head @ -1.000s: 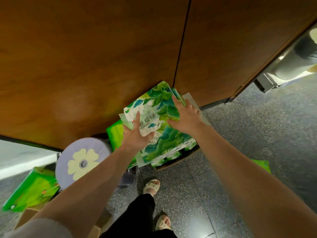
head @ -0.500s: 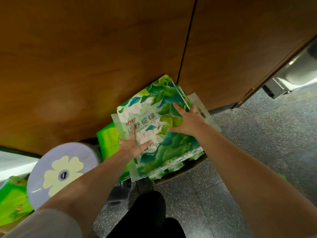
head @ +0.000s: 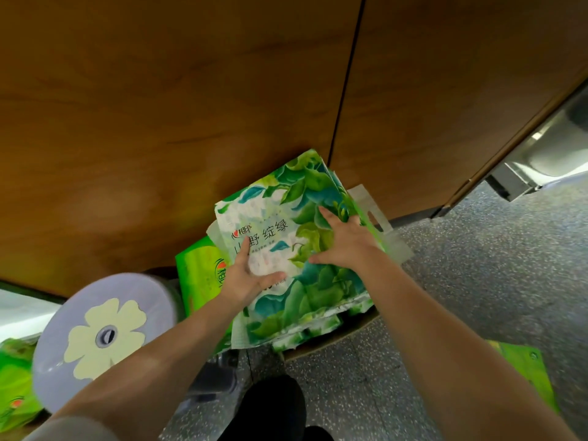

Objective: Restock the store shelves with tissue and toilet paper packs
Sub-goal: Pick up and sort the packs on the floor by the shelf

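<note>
Tissue pack: large leaf-printed pack, tilted, lying on top of other packs in a cardboard box on the floor, close against the wooden panel.
Left hand: on the pack's near left edge, thumb spread across the printed face, fingers apart and wrapping the edge.
Right hand: laid flat on the pack's right half, fingers straight and spread.
Green pack: just left of the box, partly under the leaf pack.
Round roll: lilac end with a pale flower, at the left.
Floor: grey speckled.
</note>
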